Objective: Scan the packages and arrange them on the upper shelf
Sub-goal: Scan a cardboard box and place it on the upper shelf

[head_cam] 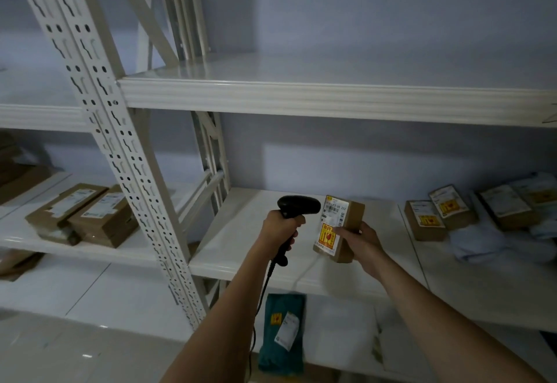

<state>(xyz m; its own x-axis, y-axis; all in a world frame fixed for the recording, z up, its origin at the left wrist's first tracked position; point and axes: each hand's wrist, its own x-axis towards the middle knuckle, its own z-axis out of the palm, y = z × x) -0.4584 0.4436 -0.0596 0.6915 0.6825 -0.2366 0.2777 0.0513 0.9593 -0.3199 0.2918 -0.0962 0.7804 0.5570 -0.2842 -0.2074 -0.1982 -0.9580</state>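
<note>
Cardboard package upright, label seemingly scanner-ward.

only thing sorta legible is the white shipping label on the small cardboard box, printed digits just above the fingertips, maybe "00 222". yellow-red sticker beside them: too blurry.

Both forearms are bare to the frame edge, with no sleeves, gloves, watch or rings on either hand.
</note>
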